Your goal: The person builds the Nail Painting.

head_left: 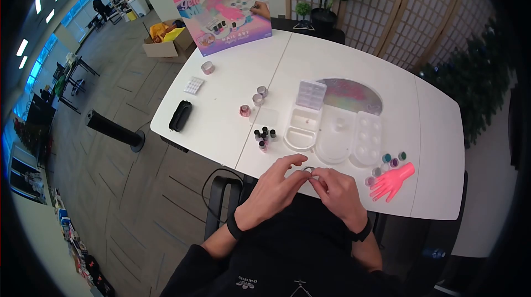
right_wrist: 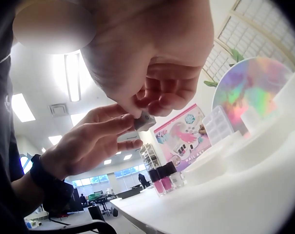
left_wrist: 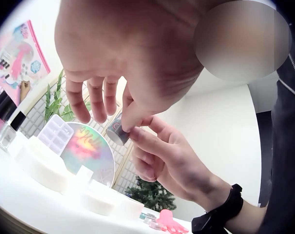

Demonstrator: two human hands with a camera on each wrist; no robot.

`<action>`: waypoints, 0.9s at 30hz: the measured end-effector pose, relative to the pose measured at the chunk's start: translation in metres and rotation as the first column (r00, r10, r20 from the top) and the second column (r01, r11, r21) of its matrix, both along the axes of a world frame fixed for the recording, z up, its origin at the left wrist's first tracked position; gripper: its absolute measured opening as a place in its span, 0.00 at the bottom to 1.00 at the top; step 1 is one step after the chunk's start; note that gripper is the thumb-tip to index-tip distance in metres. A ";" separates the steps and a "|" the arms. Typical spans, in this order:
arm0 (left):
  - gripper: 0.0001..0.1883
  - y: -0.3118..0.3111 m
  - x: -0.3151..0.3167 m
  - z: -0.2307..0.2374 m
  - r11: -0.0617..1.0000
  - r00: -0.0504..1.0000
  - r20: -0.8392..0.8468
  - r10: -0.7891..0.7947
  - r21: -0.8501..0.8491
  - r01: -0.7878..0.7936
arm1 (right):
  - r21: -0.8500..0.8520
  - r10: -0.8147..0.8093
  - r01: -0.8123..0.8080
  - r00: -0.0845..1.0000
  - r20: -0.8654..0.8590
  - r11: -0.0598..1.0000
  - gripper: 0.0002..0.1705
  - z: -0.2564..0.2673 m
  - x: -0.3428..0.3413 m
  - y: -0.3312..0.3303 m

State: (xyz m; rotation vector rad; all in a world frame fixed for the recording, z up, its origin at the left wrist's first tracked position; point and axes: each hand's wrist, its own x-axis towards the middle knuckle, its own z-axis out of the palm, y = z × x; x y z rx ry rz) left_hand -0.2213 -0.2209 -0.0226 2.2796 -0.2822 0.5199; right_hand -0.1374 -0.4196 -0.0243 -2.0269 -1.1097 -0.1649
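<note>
A small grey cylindrical container is held between both hands above the table's front edge; it also shows in the right wrist view as a small grey piece. My left hand pinches it from one side with thumb and index finger, the other fingers stretched loosely outward. From the other side my right hand pinches it with thumb and fingertips, the remaining fingers curled. In the head view the container is mostly covered by the fingertips.
Several polish bottles stand left of the white tray. Right of it lie a pink model hand and small pots. A black case, jars and the printed box are farther left.
</note>
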 end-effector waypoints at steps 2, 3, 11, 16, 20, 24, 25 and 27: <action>0.15 0.001 -0.001 0.000 1.000 1.000 -0.012 -0.008 0.002 0.008 | -0.006 -0.002 0.002 1.000 0.022 1.000 0.12 0.000 0.000 0.001; 0.14 0.002 -0.001 0.000 1.000 1.000 -0.015 -0.011 0.004 0.012 | -0.002 -0.003 0.003 1.000 0.028 1.000 0.12 -0.001 0.000 0.001; 0.16 0.001 -0.005 0.010 0.992 0.999 0.033 0.008 0.126 -0.012 | 0.033 0.013 -0.018 0.992 0.127 0.999 0.12 -0.004 0.001 0.001; 0.18 0.001 -0.012 0.012 1.000 0.995 -0.096 -0.021 0.009 0.022 | 0.040 0.022 -0.028 0.990 0.138 0.999 0.12 -0.007 0.000 0.001; 0.19 -0.001 -0.006 0.010 0.989 0.995 -0.098 -0.015 -0.146 0.000 | 0.033 0.041 -0.044 0.994 0.101 0.998 0.13 -0.006 0.000 -0.001; 0.17 -0.005 -0.002 0.000 0.832 0.975 -0.219 -0.045 -0.548 -0.085 | 0.074 0.031 -0.030 0.999 -0.021 0.997 0.12 -0.010 -0.003 -0.002; 0.16 -0.004 0.000 -0.002 0.773 0.968 -0.231 -0.095 -0.629 -0.074 | 0.100 0.028 -0.022 0.998 -0.059 0.995 0.11 -0.009 -0.003 -0.001; 0.16 -0.002 0.001 -0.008 0.631 0.950 -0.242 -0.199 -0.773 -0.064 | 0.131 0.022 -0.006 0.992 -0.120 0.991 0.11 -0.010 -0.005 -0.002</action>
